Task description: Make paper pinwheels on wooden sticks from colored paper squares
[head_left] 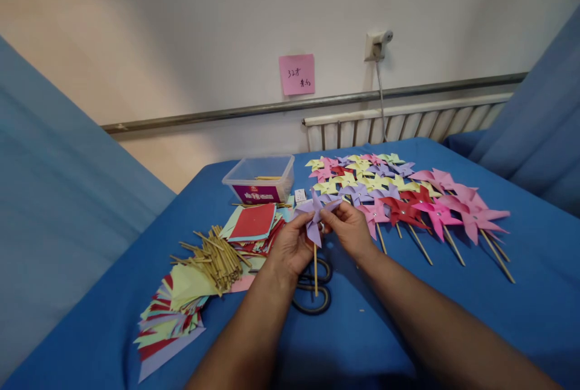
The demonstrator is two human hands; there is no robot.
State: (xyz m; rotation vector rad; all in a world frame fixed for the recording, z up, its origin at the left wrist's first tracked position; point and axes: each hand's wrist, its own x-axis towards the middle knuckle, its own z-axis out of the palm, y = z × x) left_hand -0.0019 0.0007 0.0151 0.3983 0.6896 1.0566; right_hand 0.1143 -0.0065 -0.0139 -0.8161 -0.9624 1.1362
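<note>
Both my hands hold a purple paper pinwheel on a thin wooden stick that points down toward me. My left hand is closed around the pinwheel's left side and back. From the other side, my right hand pinches a right blade between thumb and fingers. Beneath the stick, a pair of scissors with black handles lies on the blue cloth; its blades are mostly hidden by my left hand and forearm. Just beyond my hands stands a small white box.
Finished pinwheels in several colours cover the right back. At left are a bundle of sticks, a stack of paper squares and fanned paper. A clear plastic tub stands behind. Blue curtains flank the cloth-covered table.
</note>
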